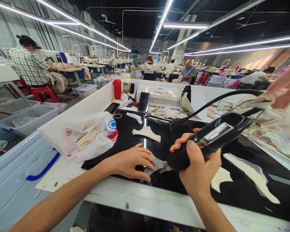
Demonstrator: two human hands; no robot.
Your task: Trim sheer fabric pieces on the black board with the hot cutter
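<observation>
Black corded tool [209, 133] is gripped in R hand [199, 164], metal tip [165, 168] down by a translucent sheet [157, 163] on the black mat [124, 141]. L hand [132, 162] holds nothing, fingers spread nearby. Work looks in progress: cream pc [147, 132] lies beyond, other pcs [252, 177] at R; can't tell which are done or how many left.

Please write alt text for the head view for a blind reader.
The right hand grips a black handheld tool, its metal tip low over a black work surface, the left hand palm-down beside it. Pale pieces lie around, with a white plastic bag at left and people beyond.
</observation>
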